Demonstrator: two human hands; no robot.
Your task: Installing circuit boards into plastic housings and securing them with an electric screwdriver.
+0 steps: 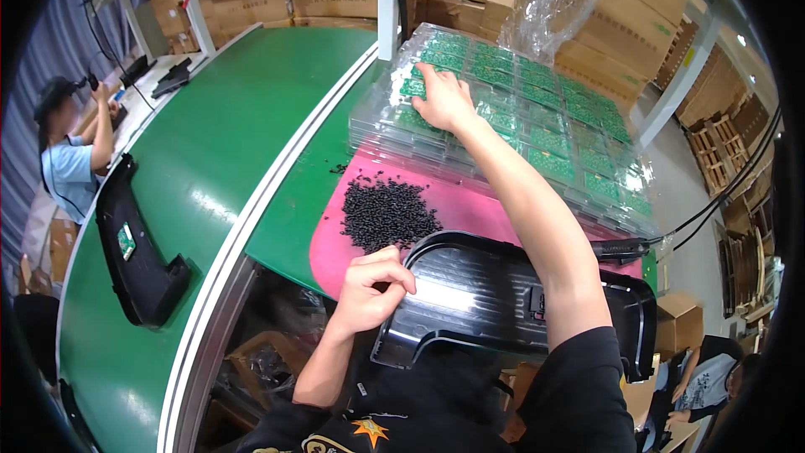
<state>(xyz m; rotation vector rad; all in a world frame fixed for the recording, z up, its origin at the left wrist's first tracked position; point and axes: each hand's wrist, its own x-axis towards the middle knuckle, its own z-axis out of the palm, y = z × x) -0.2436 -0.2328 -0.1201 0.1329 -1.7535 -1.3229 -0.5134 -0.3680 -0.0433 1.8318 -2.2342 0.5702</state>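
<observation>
My right hand (446,102) reaches over a clear plastic tray (394,122) that holds rows of green circuit boards (549,141). Its index finger and thumb are apart, at a green board (411,87) by the tray's left side; I cannot tell whether they grip it. My left hand (371,288) is closed with curled fingers at the left end of a black plastic housing (457,302); anything inside its fingers is hidden. That ribbed, curved housing lies in front of me, partly under my right forearm, with a small dark part (537,304) in it.
A heap of small black pieces (386,211) lies on a pink mat (331,256). Across a pale rail, another black housing (138,243) with a green board rests on a green belt (243,126). A black corded tool (620,250) lies right. People sit far left and lower right.
</observation>
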